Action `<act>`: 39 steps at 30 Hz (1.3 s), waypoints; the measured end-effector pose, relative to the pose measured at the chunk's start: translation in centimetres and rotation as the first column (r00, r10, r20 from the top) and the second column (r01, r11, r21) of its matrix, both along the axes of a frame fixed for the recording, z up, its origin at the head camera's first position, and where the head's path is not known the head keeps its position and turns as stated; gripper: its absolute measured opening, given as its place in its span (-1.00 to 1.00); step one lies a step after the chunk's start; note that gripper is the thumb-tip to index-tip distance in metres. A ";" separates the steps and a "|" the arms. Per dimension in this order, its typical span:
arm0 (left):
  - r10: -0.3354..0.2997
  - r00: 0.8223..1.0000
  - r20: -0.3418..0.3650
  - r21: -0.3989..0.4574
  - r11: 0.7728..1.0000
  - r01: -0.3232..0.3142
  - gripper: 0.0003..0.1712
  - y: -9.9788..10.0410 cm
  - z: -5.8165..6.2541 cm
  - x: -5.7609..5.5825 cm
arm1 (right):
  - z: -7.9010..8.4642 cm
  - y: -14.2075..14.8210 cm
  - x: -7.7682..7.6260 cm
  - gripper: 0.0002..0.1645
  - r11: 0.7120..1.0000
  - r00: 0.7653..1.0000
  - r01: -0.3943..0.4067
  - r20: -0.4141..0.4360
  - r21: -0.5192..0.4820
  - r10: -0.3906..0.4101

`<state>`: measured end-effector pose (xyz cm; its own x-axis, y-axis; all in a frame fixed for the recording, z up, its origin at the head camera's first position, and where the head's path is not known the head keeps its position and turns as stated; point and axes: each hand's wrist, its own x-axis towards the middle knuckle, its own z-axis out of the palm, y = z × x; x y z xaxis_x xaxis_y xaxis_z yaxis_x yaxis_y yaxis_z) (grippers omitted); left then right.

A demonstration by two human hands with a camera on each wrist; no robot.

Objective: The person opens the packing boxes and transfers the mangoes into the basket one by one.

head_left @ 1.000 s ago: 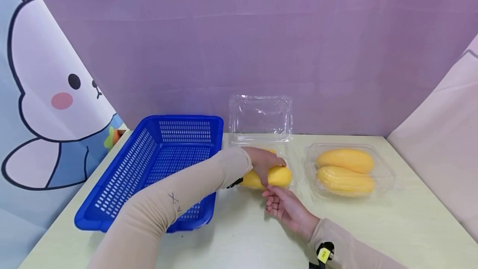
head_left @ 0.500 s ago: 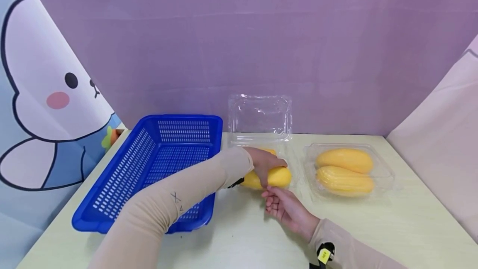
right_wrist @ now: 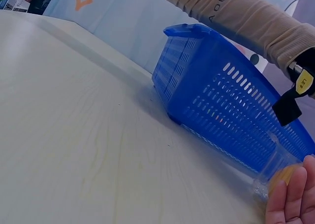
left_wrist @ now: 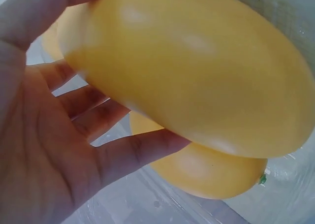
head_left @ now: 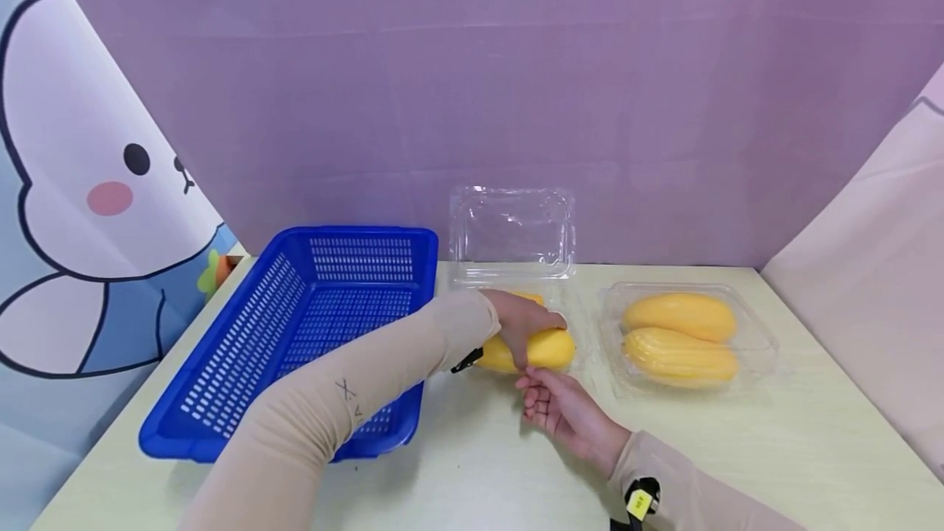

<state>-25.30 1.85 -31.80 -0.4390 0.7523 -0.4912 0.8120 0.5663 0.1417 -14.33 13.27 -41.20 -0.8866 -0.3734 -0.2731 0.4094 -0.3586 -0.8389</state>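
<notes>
My left hand [head_left: 522,324] reaches across from the left and grips a yellow mango [head_left: 551,348] from above, thumb on its near side. In the left wrist view the smooth mango [left_wrist: 197,71] fills much of the picture, and a second mango [left_wrist: 211,172] with a green stem end lies beneath it. Both are at an open clear plastic container [head_left: 583,342], whose lid [head_left: 514,228] stands upright behind. At the container's front edge, my right hand [head_left: 571,416] pinches with thumb and forefinger, right beside the left thumb; its other fingers are curled.
On the left stands a blue perforated basket [head_left: 347,310], partly covered by the left sleeve [head_left: 354,375]. A closed clear container [head_left: 755,342] holding two mangoes [head_left: 682,357] sits to the right. A purple cloth [head_left: 472,105] hangs behind the table [head_left: 487,474].
Both hands and the mangoes keep their places. The head view has shifted very slightly, so the basket and backdrop sit a little further left.
</notes>
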 end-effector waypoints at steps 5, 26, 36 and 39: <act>-0.002 1.000 -0.004 -0.008 1.000 0.002 -0.04 0.1 0.1 0.0 | 0.1 0.0 0.0 -0.71 1.000 1.000 -0.006 -0.001 0.008 0.006; 0.002 1.000 -0.016 0.081 0.997 -0.001 -0.04 -0.5 1.2 0.0 | 0.4 0.1 0.0 -0.70 1.000 1.000 -0.011 -0.004 0.027 0.011; -0.006 0.997 -0.081 0.110 0.994 0.015 -0.04 -0.7 2.7 0.4 | 0.3 -0.1 0.0 -0.67 1.000 1.000 -0.009 0.001 0.026 0.009; -0.028 0.994 -0.102 0.110 0.993 0.039 -0.05 -0.6 3.2 0.7 | 0.4 0.0 0.0 -0.67 1.000 1.000 -0.003 0.001 0.027 0.003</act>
<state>-24.64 1.21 -28.57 -0.4552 0.8153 -0.3580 0.8436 0.5235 0.1196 -14.34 13.24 -40.83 -0.8852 -0.3685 -0.2839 0.4112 -0.3345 -0.8480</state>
